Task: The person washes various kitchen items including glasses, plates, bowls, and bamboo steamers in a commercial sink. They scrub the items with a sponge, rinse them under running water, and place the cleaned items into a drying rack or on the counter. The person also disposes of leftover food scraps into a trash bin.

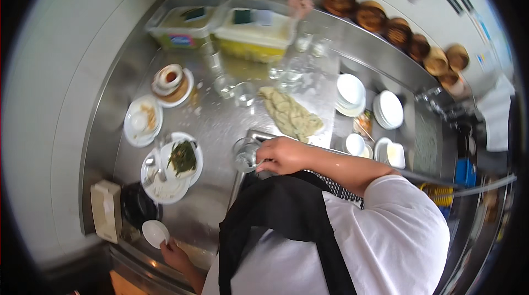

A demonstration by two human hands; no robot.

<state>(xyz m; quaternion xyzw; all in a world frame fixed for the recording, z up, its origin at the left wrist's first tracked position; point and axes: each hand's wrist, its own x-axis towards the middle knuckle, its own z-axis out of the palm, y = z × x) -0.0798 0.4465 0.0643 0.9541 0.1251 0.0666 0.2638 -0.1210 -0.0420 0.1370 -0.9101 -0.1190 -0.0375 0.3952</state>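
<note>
My right hand [283,155] grips a clear drinking glass [245,156], tilted above the steel counter beside the raised metal rim of a sink. My left hand [177,254], low on the left, holds a small white bowl [156,234] by its edge. That bowl is near a black tub [140,204]. Between my hands and the left wall lie used white plates [165,193] with spoons, and a square white dish with dark green leafy food [182,158]. Beyond the glass, a crumpled yellowish cloth [289,114] rests on the counter.
Several clear glasses [244,96] stand past the cloth, before two lidded plastic containers [254,32]. Soiled dishes [144,123] sit at the left. Stacked white plates [351,90] stand at the right. Woven baskets [371,16] line the back ledge, near a blurred hand-like shape [299,4].
</note>
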